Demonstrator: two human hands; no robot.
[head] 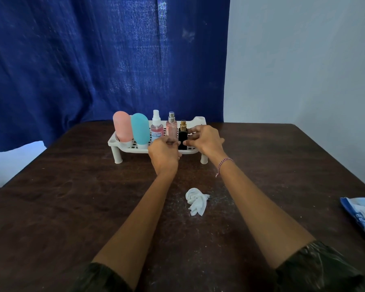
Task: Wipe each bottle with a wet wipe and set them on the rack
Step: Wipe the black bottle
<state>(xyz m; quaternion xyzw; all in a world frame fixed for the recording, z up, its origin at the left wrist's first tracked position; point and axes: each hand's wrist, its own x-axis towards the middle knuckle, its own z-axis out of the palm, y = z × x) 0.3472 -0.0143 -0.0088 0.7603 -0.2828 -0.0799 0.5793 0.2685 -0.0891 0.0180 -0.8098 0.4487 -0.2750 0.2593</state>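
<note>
A white rack (122, 147) stood far back on the scuffed dark wooden table (72, 207), before a blue curtain (93, 60) and pale wall (303, 70). The right hand (207, 140) pinched the black bottle (182, 135) on the rack; the left hand (163, 153) curled beside it, its grip unclear. The crumpled wet wipe (196, 201) lay nearer.

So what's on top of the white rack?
Five bottles stand on the white rack: a pink bottle, a teal bottle, a clear spray bottle, a pink glass sprayer and a black bottle. The left hand and right hand hide the rack floor there.
</note>
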